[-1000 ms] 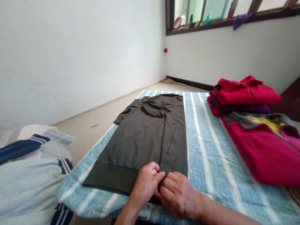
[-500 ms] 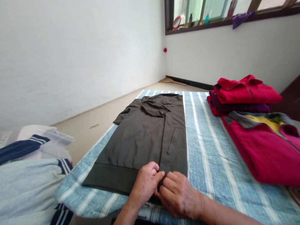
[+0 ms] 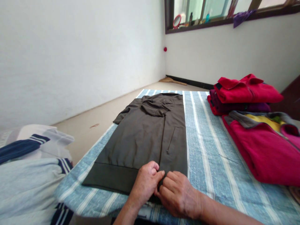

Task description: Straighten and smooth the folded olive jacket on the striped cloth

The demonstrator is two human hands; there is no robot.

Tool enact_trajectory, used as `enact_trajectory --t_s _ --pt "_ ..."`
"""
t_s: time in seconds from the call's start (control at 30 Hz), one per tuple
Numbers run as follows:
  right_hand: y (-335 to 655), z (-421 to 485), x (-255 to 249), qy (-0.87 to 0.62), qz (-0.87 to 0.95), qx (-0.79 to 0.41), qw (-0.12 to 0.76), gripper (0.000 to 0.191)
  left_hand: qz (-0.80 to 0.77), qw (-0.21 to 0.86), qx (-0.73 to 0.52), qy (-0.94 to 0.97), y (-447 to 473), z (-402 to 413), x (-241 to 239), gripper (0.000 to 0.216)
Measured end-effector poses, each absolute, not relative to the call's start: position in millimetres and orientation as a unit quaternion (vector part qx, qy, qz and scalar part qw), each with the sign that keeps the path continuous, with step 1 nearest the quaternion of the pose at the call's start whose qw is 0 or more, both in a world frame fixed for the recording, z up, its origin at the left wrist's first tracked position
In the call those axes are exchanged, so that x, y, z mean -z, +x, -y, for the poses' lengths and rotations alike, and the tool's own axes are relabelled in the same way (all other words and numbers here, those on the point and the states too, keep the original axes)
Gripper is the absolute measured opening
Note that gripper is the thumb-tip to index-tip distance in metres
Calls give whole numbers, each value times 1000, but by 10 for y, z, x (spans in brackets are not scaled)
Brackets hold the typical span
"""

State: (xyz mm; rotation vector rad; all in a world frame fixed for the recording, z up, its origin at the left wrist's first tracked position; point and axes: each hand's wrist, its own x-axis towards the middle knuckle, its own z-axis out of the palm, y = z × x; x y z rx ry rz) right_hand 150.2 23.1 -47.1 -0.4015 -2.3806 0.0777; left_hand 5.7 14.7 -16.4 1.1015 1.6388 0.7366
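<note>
A pile of pale blue and white clothes with navy stripes (image 3: 30, 165) sits at the far left. Next, a dark olive jacket (image 3: 150, 134) lies flat and smooth on the blue striped cloth (image 3: 211, 162), zip line central, ribbed hem nearest. The left hand (image 3: 146, 182) and right hand (image 3: 179, 195) both pinch that hem, fingers curled, touching. Red fleeces (image 3: 246, 90) lie folded right.

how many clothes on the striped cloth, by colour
dark olive jacket, under both hands: 1
red tops folded in the pile: 2
purple top in that pile: 1
pink fleece lying beside it: 1
total: 5
</note>
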Motion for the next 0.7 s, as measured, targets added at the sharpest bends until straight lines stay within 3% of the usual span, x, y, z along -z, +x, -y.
enact_trajectory --t_s 0.7 --pt "1502 -233 446 -154 917 -32 367 21 -674 497 -306 453 58 -142 178 33"
